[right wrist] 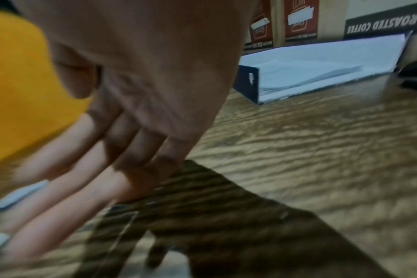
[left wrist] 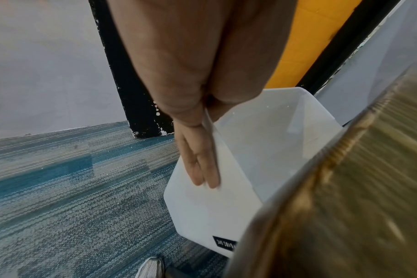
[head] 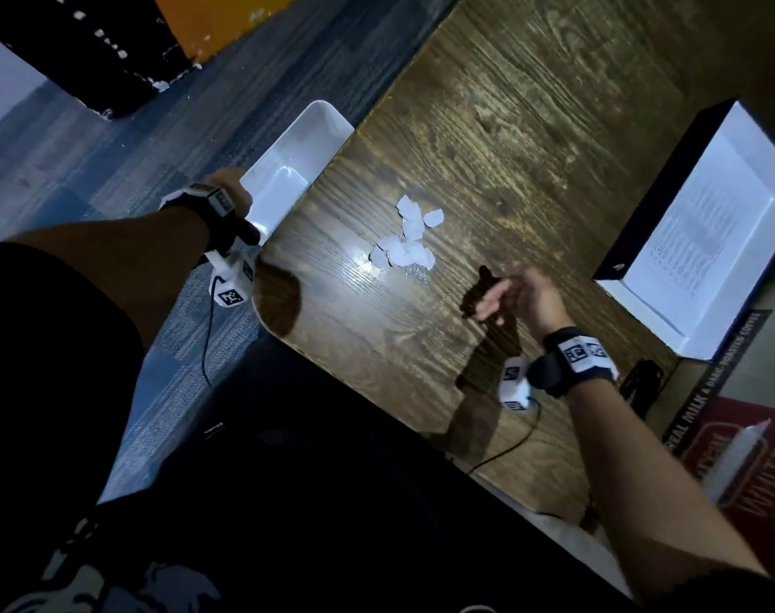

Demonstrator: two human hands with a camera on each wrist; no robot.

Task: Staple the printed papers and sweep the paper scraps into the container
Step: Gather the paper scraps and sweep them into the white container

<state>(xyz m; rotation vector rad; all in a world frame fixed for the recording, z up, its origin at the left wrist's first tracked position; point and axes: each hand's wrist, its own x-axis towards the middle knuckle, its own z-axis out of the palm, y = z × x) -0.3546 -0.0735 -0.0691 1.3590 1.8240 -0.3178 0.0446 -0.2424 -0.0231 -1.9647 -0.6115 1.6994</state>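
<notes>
A heap of white paper scraps (head: 406,241) lies mid-table, with loose staples (head: 417,274) just beside it. My left hand (head: 235,192) pinches the rim of a white container (head: 288,170), held against the table's left edge below the tabletop. In the left wrist view its fingers (left wrist: 202,165) lie straight down the container's (left wrist: 274,143) outer wall. My right hand (head: 498,300) hovers over the table to the right of the scraps, blurred, fingers extended and holding nothing. The right wrist view shows its fingers (right wrist: 67,180) reaching toward the scraps (right wrist: 24,191). Printed papers (head: 708,232) lie in a dark box lid (head: 655,183).
The wooden table (head: 531,126) ends at a rounded near-left corner (head: 279,311). A dark object (head: 642,382) lies near the box lid. Coffee cartons (head: 730,435) stand at the right. Blue carpet (head: 89,148) lies left of the table, with my shoe (left wrist: 152,267) on it.
</notes>
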